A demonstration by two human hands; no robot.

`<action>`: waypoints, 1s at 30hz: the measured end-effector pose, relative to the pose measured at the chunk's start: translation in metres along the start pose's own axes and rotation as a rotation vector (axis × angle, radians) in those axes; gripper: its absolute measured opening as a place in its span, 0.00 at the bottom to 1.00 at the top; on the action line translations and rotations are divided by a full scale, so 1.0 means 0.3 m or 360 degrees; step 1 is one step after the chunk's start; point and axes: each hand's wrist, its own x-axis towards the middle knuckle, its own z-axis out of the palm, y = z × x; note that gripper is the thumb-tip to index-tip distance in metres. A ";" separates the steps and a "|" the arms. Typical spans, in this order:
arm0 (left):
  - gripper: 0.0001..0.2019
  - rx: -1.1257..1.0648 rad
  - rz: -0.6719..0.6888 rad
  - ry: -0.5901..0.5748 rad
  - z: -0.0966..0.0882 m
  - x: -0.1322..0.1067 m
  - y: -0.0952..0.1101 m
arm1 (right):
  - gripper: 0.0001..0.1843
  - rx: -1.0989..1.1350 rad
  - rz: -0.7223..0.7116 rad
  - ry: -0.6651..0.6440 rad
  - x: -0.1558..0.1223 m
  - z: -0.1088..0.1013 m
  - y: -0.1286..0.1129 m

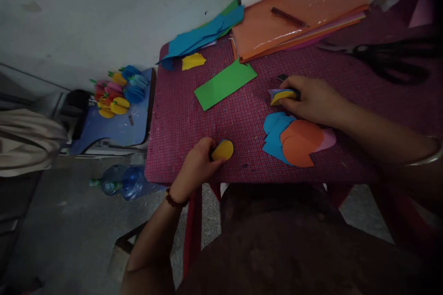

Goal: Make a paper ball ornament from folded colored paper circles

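Note:
My left hand [199, 163] pinches a small yellow paper piece [223, 150] with a rounded end, low over the table's near edge. To the right, my right hand [313, 97] is closed on a few paper pieces [284, 96], yellow with lilac beside it. Just below that hand lies a loose pile of cut paper shapes: blue ones [276, 133], orange ones [299, 143] and a pink one [327, 140]. Between and beyond my hands rests a flat green paper strip [225, 85]. A small dark pointed thing [281, 77] shows at my right fingertips; I cannot make out its kind.
Black scissors [377, 55] lie at the right. Behind are orange sheets [301, 4] with a pencil [289, 17], blue paper [204, 32] and a yellow scrap [194, 61]. Finished-looking paper fruits [119, 90] sit on a blue stool [114, 124] at left; plastic bottles [129, 182] lie below.

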 end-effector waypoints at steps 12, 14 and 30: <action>0.15 -0.1871 -0.0071 -0.0180 0.012 0.213 0.145 | 0.04 0.0280 -0.0108 0.0071 0.024 0.037 0.013; 0.15 -0.1801 0.0071 -0.0106 0.026 0.287 0.191 | 0.04 0.0379 -0.0155 0.0101 0.025 0.042 0.008; 0.09 -0.0446 0.0554 0.0084 0.134 0.468 0.240 | 0.20 0.0299 -0.0372 0.0126 0.031 0.042 0.025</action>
